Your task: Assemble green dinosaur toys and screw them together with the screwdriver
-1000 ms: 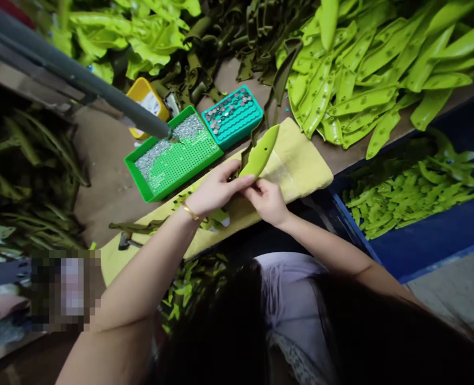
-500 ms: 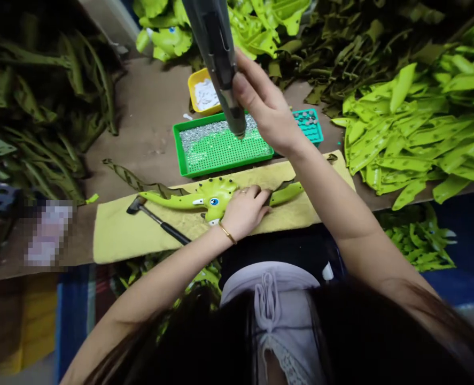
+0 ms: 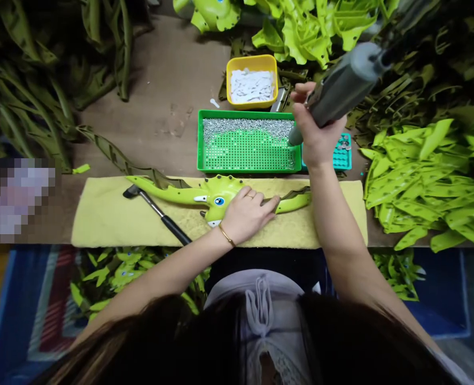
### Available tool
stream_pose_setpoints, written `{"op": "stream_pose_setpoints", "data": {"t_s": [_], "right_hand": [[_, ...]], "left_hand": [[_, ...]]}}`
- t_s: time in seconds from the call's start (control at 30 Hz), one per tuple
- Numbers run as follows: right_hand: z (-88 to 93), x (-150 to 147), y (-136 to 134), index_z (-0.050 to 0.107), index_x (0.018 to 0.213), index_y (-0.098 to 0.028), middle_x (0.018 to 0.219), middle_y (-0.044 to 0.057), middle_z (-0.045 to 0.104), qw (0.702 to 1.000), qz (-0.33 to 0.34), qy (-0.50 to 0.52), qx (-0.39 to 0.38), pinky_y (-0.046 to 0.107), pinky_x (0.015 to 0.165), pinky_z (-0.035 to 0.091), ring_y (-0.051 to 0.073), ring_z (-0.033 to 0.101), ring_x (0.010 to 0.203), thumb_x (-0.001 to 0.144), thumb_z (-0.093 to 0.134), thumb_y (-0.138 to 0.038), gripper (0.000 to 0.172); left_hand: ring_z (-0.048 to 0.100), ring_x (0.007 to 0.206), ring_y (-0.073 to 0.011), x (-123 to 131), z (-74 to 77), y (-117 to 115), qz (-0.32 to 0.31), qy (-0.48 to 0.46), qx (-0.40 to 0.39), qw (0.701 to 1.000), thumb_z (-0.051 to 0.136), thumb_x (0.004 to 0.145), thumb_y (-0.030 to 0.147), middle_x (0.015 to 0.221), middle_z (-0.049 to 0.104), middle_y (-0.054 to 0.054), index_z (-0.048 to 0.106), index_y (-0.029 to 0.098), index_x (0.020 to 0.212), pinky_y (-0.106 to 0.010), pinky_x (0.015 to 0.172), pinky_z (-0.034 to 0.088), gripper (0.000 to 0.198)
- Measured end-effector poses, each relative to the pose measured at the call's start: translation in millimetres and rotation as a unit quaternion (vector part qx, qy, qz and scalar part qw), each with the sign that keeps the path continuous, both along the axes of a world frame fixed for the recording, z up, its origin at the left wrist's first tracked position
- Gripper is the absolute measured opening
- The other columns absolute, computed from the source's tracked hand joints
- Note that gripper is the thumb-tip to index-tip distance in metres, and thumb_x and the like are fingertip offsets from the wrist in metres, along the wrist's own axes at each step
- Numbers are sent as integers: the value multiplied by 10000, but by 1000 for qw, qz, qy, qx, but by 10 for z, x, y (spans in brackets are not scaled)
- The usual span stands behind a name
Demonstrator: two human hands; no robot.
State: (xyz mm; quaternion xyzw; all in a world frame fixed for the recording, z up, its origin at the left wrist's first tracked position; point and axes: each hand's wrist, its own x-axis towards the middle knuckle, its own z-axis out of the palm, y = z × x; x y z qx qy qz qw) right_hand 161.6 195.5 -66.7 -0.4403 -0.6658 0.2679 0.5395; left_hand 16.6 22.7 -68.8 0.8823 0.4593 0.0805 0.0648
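Note:
In my right hand (image 3: 319,133) is a grey electric screwdriver (image 3: 341,85), tilted so that its tip points down at the right end of a green perforated tray (image 3: 253,152) of small silvery screws. The hand hides part of a teal tray (image 3: 343,158) beside it. My left hand (image 3: 248,214) is wrapped over a lime-green dinosaur-head toy (image 3: 220,187) with long arms, pressing it onto a yellow cloth pad (image 3: 108,214). A dark olive strip (image 3: 116,158) lies along the toy's back edge. A hammer (image 3: 160,216) with a black handle rests left of the toy.
Behind the green tray stands a yellow tub (image 3: 253,96) of white pieces. Lime-green parts (image 3: 425,182) are heaped at the right, with more dinosaur-head parts (image 3: 309,27) at the back. Dark olive parts (image 3: 52,80) pile up at the left.
The screwdriver has swung from upright over the tray's middle to a slant at its right end, moving with my right hand. My left hand stays on the toy. The view has shifted.

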Motion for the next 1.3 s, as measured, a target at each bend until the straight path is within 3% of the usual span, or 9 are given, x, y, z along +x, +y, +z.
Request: {"op": "stream_pose_setpoints", "data": {"t_s": [0.17,0.3,0.5,0.57,0.67,0.77,0.87,1.03,1.3], "right_hand": [[-242,-89,55,550,1144,-249,1011,90,605,998,-55,10,12,392,742,524,206,658,856,887,354,-676,535],[-223,-110,35,543,1051,-257,906,64,589,991,-104,87,22,392,695,540,185,628,698,817,488,-699,503],[-199,-150,-4,564,995,-236,873,60,606,990,-134,38,23,364,646,536,159,612,642,836,423,-724,531],[-137,-181,-22,552,954,-229,838,49,598,988,-137,55,42,349,608,521,144,589,603,839,440,-709,505],[97,-156,-147,530,998,-243,826,33,591,984,-140,79,73,319,568,491,118,553,569,865,438,-665,451],[380,20,-478,490,1058,-283,857,16,579,974,-120,147,123,296,510,438,94,508,528,860,502,-604,377],[496,270,-931,480,1041,-337,819,-11,534,977,-119,143,107,295,466,383,84,443,477,864,518,-569,294],[283,547,-1386,450,1030,-354,749,-40,482,979,-126,127,101,272,427,354,84,410,438,829,545,-594,326],[14,560,-1322,409,1026,-356,719,-59,357,980,-91,151,96,252,485,377,70,413,486,846,546,-551,298]], "left_hand": [[603,852,-272,-5,15,30,16,-8,-21,1000,534,912,447,850,648,-122,656,108,1046,-400,857,413,384],[598,862,-273,-6,19,42,15,-12,-29,999,535,913,450,870,652,-118,652,122,1007,-406,864,410,360],[599,859,-268,-8,20,36,18,-12,-24,999,558,898,452,864,653,-109,657,125,1003,-403,868,417,357],[600,860,-266,-9,19,31,19,-10,-26,999,556,898,460,865,652,-109,657,123,1011,-404,875,419,368],[599,867,-270,-9,12,28,19,-12,-26,999,554,899,461,876,656,-119,656,125,1031,-415,875,421,376],[601,870,-281,-1,2,34,19,-15,-31,999,551,896,480,879,661,-125,662,125,1034,-423,864,422,396],[602,872,-287,9,-11,49,27,-21,-39,999,558,889,484,876,662,-121,671,141,1020,-431,859,422,384],[588,881,-296,17,-56,64,43,-50,-57,996,596,858,496,874,649,-109,679,186,1004,-456,874,407,353],[564,869,-301,13,-79,83,47,-43,-76,995,570,860,545,858,634,-108,677,196,1001,-466,876,387,391]]}}
